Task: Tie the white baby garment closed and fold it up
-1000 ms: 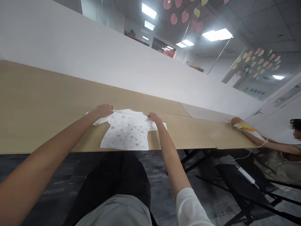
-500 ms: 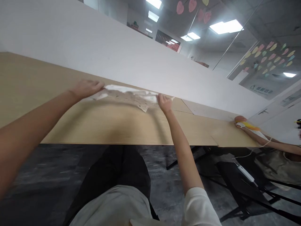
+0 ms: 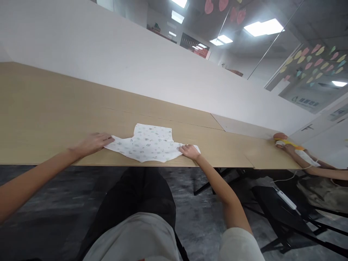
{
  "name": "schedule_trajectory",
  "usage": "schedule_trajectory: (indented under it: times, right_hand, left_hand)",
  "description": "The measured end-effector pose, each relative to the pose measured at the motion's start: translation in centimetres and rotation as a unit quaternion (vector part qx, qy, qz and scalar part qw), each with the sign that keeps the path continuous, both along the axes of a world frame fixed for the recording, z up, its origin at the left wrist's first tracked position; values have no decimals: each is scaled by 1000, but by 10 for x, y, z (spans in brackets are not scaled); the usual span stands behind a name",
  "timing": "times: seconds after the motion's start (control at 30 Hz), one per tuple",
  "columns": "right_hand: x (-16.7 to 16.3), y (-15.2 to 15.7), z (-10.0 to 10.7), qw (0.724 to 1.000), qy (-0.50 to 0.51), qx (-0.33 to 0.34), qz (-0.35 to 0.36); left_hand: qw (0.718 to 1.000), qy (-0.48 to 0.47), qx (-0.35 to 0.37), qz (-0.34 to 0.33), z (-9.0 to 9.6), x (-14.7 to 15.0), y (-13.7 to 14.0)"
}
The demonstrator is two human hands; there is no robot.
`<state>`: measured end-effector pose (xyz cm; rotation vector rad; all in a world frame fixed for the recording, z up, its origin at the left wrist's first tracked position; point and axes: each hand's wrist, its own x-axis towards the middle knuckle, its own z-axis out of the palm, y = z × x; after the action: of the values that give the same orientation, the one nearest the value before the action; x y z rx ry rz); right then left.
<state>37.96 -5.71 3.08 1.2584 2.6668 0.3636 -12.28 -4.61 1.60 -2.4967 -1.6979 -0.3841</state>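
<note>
Wood-toned table [image 3: 54, 112] before white wall [image 3: 108, 61]. Nr. front edge: printed white garment [image 3: 152, 143], flat, neck end nearest, sleeves out. One sleeve end under L hand [image 3: 95, 143], pinch or touch unclear, thumb hidden; other sleeve in grasp of R hand [image 3: 190, 152].

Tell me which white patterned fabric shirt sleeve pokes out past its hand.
The sleeve at the right hand: its tip shows beyond; the other sleeve ends at the left hand.
</note>
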Motion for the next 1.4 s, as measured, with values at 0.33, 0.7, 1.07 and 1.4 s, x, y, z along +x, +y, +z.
schedule_trajectory:
  times: [0.33,0.7,1.07,1.4]
  right_hand:
    - [15,-3,-13,891,179,95,-405]
    - [29,-1,-20,792,408,90,-445]
    - [37,2,-21,723,539,86,-424]
    - [-40,10,8,699,588,177,-366]
  left_hand:
    - [971,-186,-38,142,-14,-21,1]
    - [910,-331,-27,248,-5,-20,-8]
    - [957,-119,-67,255,-6,-17,-4]
    - [940,-180,-85,276,-7,-24,-3]
